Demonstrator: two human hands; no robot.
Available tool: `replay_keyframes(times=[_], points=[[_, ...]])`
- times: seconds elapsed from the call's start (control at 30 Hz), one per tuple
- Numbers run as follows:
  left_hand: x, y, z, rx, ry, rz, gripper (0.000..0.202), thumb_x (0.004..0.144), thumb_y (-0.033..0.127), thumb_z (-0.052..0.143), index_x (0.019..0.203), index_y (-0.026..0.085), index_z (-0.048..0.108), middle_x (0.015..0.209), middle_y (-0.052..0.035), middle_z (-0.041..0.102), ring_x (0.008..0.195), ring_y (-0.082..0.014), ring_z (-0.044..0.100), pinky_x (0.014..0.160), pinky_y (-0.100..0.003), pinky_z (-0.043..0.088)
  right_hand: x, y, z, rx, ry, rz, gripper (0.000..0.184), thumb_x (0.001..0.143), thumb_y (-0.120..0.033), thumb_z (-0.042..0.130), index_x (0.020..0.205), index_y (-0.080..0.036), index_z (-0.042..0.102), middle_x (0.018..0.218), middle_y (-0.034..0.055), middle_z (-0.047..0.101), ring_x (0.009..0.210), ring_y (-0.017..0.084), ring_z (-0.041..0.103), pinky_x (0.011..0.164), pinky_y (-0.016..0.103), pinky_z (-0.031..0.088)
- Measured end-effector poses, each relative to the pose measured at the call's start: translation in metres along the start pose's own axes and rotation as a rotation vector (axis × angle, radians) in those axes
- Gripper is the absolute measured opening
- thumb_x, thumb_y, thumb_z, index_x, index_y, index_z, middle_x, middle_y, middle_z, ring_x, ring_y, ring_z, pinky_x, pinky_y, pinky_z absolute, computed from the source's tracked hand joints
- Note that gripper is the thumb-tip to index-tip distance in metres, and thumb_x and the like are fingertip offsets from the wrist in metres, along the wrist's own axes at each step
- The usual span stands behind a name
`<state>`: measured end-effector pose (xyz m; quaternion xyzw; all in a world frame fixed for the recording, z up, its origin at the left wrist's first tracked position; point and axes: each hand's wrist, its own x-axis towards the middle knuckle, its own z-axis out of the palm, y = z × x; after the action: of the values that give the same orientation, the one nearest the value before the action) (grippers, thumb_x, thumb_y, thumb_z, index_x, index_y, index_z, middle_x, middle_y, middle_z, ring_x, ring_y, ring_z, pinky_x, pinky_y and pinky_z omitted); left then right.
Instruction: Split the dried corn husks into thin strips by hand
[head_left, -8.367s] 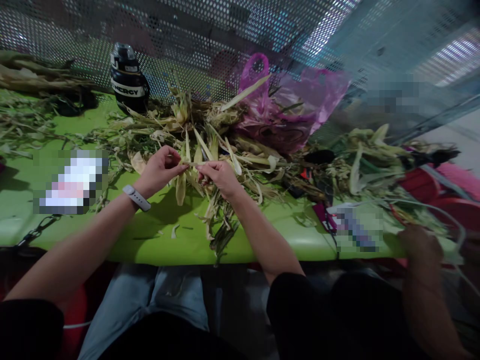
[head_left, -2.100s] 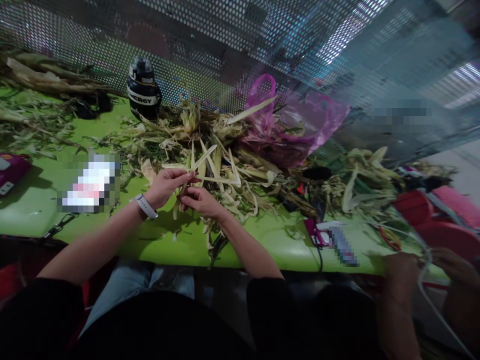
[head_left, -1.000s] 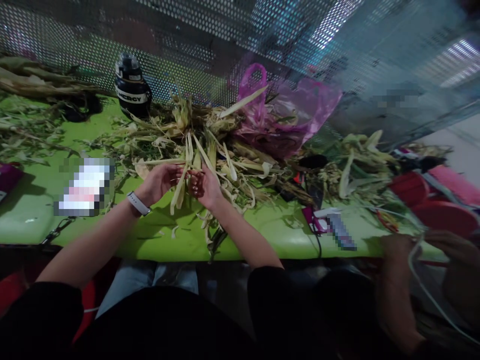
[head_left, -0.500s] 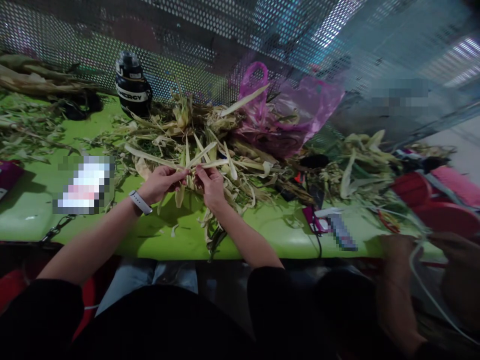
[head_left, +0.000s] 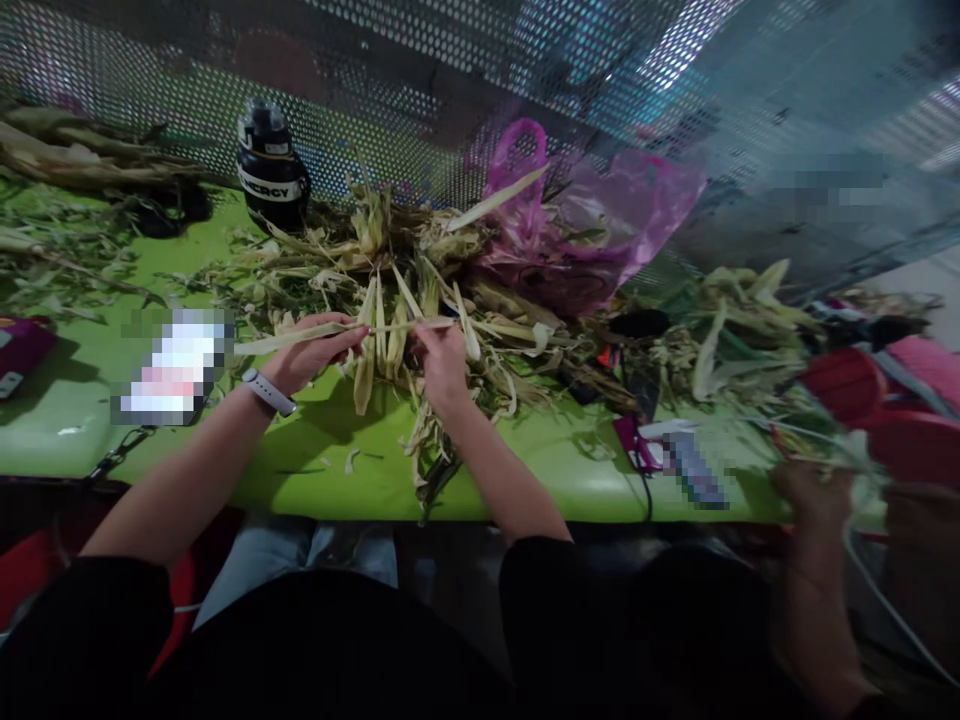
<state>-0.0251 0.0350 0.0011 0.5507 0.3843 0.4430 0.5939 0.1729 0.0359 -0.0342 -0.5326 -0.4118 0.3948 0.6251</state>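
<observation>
A pale strip of dried corn husk (head_left: pixel 391 327) is stretched level between my hands. My left hand (head_left: pixel 309 355), with a white watch band on the wrist, pinches it, and a long pale end lies leftward over the back of that hand. My right hand (head_left: pixel 444 372) grips the strip at its other side with closed fingers. Just behind and beneath it, several husk strips (head_left: pixel 365 360) hang fanned out from a tied-looking bundle (head_left: pixel 373 235). A heap of loose husks (head_left: pixel 319 275) spreads around the bundle on the green table (head_left: pixel 315 480).
A black bottle (head_left: pixel 271 175) stands at the back near a perforated metal screen (head_left: pixel 420 90). Behind the heap sits a pink plastic bag (head_left: pixel 570 240). Phones lie left (head_left: pixel 176 360) and right (head_left: pixel 696 470). At far right, a co-worker's hands (head_left: pixel 814 490) handle a pale strand.
My hands have moved apart, pulling the strip taut between them. Its long end now trails left over my left hand. The co-worker's hands have shifted slightly.
</observation>
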Motion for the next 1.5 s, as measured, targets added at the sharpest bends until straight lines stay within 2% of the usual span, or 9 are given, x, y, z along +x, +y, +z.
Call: replay_keyframes(times=[0.13, 0.23, 0.37, 0.5, 0.6, 0.73, 0.8, 1.33, 1.5], points=[[-0.005, 0.009, 0.000, 0.151, -0.097, 0.082, 0.034, 0.086, 0.048, 0.067, 0.095, 0.016, 0.075, 0.084, -0.0073, 0.070, 0.065, -0.0135, 0.055, 0.059, -0.026, 0.042, 0.001, -0.019, -0.016, -0.441, 0.169, -0.518, 0.065, 0.087, -0.044, 0.057, 0.145, -0.022, 0.034, 0.154, 0.0152, 0.031, 0.146, 0.028, 0.032, 0.114, 0.052, 0.036], [-0.009, 0.017, 0.000, 0.323, -0.221, 0.102, 0.030, 0.085, 0.045, 0.068, 0.088, 0.017, 0.076, 0.074, -0.0067, 0.067, 0.062, -0.0147, 0.055, 0.058, -0.027, 0.041, -0.013, -0.040, -0.018, -0.693, -0.140, -0.759, 0.055, 0.090, -0.045, 0.057, 0.141, -0.026, 0.048, 0.157, 0.0103, 0.031, 0.152, 0.030, 0.021, 0.119, 0.058, 0.024], [-0.008, 0.017, -0.001, 0.363, -0.433, 0.009, 0.020, 0.076, 0.032, 0.076, 0.065, 0.017, 0.071, 0.060, -0.0043, 0.059, 0.051, -0.0123, 0.047, 0.052, -0.027, 0.036, -0.024, -0.061, -0.005, -0.651, -0.721, -0.705, 0.041, 0.088, -0.042, 0.066, 0.127, -0.030, 0.064, 0.149, 0.0059, 0.048, 0.145, 0.028, 0.036, 0.120, 0.055, 0.026], [-0.004, 0.010, -0.004, 0.481, -0.477, -0.028, 0.022, 0.076, 0.026, 0.072, 0.056, 0.017, 0.066, 0.058, -0.0048, 0.059, 0.055, -0.0147, 0.049, 0.056, -0.028, 0.038, -0.021, -0.072, 0.014, -0.451, -0.959, -0.523, 0.020, 0.086, -0.031, 0.070, 0.105, -0.030, 0.075, 0.132, 0.0034, 0.062, 0.132, 0.024, 0.051, 0.114, 0.049, 0.036], [-0.005, 0.009, -0.002, 0.359, -0.408, -0.081, 0.029, 0.080, 0.040, 0.070, 0.062, 0.017, 0.065, 0.056, -0.0043, 0.057, 0.052, -0.0144, 0.049, 0.053, -0.028, 0.039, -0.015, -0.074, 0.026, -0.283, -0.828, -0.404, 0.006, 0.082, -0.029, 0.074, 0.087, -0.026, 0.074, 0.109, 0.0017, 0.068, 0.116, 0.020, 0.059, 0.102, 0.042, 0.048], [-0.007, 0.014, 0.005, 0.085, -0.193, 0.028, 0.036, 0.078, 0.047, 0.075, 0.101, 0.021, 0.066, 0.061, 0.0009, 0.058, 0.051, -0.0111, 0.049, 0.050, -0.023, 0.039, -0.004, -0.069, 0.033, -0.117, -0.578, -0.237, 0.022, 0.081, -0.041, 0.073, 0.082, -0.020, 0.066, 0.081, -0.0014, 0.062, 0.079, 0.012, 0.059, 0.072, 0.025, 0.052], [-0.008, 0.015, 0.007, 0.066, -0.161, 0.054, 0.037, 0.079, 0.050, 0.074, 0.099, 0.019, 0.068, 0.061, 0.0012, 0.057, 0.052, -0.0101, 0.048, 0.050, -0.022, 0.038, 0.001, -0.066, 0.034, -0.095, -0.523, -0.214, 0.029, 0.080, -0.046, 0.072, 0.081, -0.019, 0.063, 0.075, -0.0030, 0.059, 0.070, 0.009, 0.054, 0.066, 0.022, 0.049], [-0.010, 0.009, 0.010, 0.081, -0.353, -0.143, 0.037, 0.076, 0.048, 0.077, 0.062, 0.015, 0.071, 0.049, 0.0013, 0.049, 0.045, -0.0052, 0.033, 0.044, -0.022, 0.022, 0.001, -0.052, 0.039, -0.275, -0.477, -0.327, 0.037, 0.085, -0.055, 0.064, 0.084, -0.018, 0.062, 0.081, 0.0016, 0.062, 0.079, 0.013, 0.057, 0.075, 0.028, 0.048], [-0.007, 0.002, 0.012, -0.095, -0.191, -0.151, 0.030, 0.064, 0.044, 0.086, 0.071, 0.016, 0.078, 0.065, -0.0031, 0.065, 0.057, -0.0075, 0.049, 0.051, -0.020, 0.036, 0.006, -0.052, 0.038, -0.301, -0.515, -0.319, 0.041, 0.086, -0.059, 0.059, 0.090, -0.018, 0.062, 0.084, 0.0026, 0.063, 0.079, 0.013, 0.058, 0.075, 0.028, 0.048]])
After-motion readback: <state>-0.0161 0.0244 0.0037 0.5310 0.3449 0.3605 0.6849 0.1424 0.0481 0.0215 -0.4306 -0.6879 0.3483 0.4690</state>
